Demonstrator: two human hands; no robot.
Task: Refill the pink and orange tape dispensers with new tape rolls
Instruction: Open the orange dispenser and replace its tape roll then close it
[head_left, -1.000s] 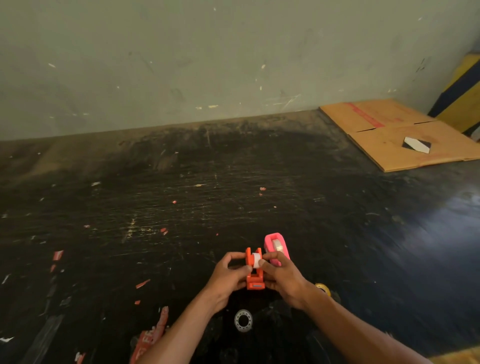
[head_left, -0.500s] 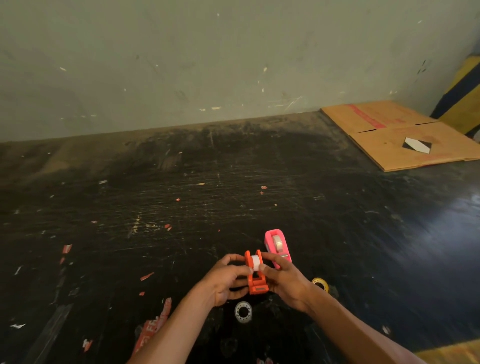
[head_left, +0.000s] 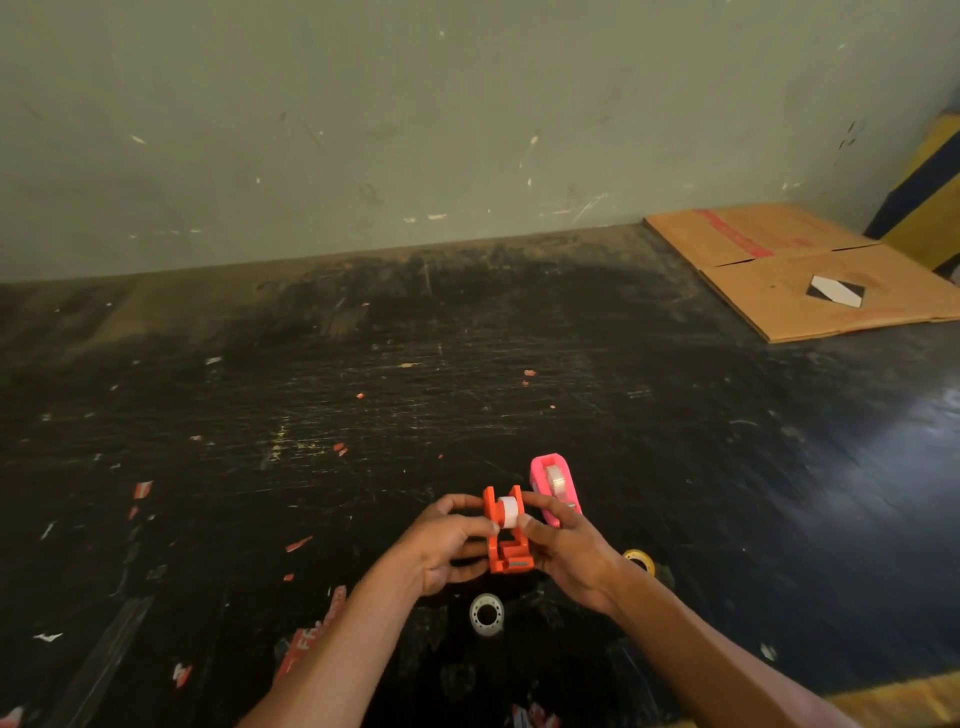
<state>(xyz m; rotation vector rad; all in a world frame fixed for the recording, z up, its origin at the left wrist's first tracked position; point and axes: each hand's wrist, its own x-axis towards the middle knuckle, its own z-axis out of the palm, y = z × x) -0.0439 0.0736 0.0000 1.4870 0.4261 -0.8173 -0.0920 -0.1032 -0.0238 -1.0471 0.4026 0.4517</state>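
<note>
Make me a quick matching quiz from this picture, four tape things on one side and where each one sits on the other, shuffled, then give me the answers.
Things
1. orange dispenser
2. pink dispenser
3. clear roll
4. yellow roll

Places
A. on the floor just past the right hand, with a roll in it
B. on the floor below both hands, near the left hand
C. held between both hands, with a white roll in it
D. on the floor beside the right wrist

Pairs: 1-C, 2-A, 3-B, 4-D
</note>
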